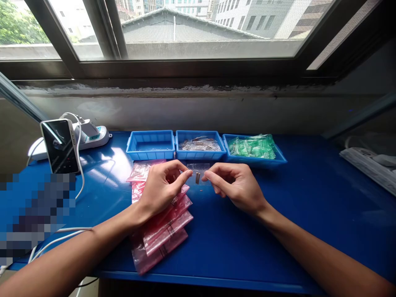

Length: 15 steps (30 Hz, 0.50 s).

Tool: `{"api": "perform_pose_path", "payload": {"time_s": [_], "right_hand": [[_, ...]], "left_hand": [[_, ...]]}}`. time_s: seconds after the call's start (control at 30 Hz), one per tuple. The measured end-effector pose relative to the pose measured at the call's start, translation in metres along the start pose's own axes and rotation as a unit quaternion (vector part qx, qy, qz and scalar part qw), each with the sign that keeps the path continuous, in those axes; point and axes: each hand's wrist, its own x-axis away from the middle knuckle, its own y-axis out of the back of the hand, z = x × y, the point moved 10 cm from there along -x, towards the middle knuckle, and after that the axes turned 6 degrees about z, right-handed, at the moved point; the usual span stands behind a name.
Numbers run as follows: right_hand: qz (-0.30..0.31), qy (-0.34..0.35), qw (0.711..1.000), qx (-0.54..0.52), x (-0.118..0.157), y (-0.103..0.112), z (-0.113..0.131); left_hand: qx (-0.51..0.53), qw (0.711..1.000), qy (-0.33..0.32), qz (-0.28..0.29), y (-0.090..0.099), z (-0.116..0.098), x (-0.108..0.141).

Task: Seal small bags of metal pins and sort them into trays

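Observation:
A small clear plastic bag [202,167] is stretched between my two hands, above the blue table. Inside it, or seen through it, are small brass-coloured metal pins [197,178]. My left hand [162,185] pinches the bag's left edge with thumb and forefinger. At the right edge, my right hand [238,185] pinches it the same way, its other fingers curled. Under and below my left hand lies a fanned stack of pink plastic bags [167,233] with dark print. A tiny reddish bit [201,190] sits just below the clear bag.
Along the back stand a blue bin [151,155] with little in it, a blue bin [201,155] of thin metal pieces, and a blue bin [280,160] of green bags [252,146]. A phone [60,146], power strip [95,140] and white cables are at left.

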Motion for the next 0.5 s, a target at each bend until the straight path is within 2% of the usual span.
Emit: {"api": "perform_pose_path", "payload": {"time_s": [0.17, 0.27, 0.37, 0.5], "right_hand": [[-0.009, -0.001, 1.000, -0.026, -0.001, 0.000, -0.003], [-0.043, 0.018, 0.998, -0.032, 0.000, 0.006, -0.003], [-0.075, 0.057, 0.995, 0.013, 0.003, 0.013, 0.003], [-0.088, 0.088, 0.990, 0.063, 0.007, 0.014, 0.008]], "left_hand": [[0.030, 0.999, -0.020, -0.011, 0.002, -0.003, 0.001], [0.035, 0.998, -0.039, -0.018, 0.004, -0.007, 0.001], [0.029, 0.997, -0.061, -0.038, 0.008, -0.010, 0.003], [0.017, 0.995, -0.075, -0.059, 0.013, -0.012, 0.005]]}}
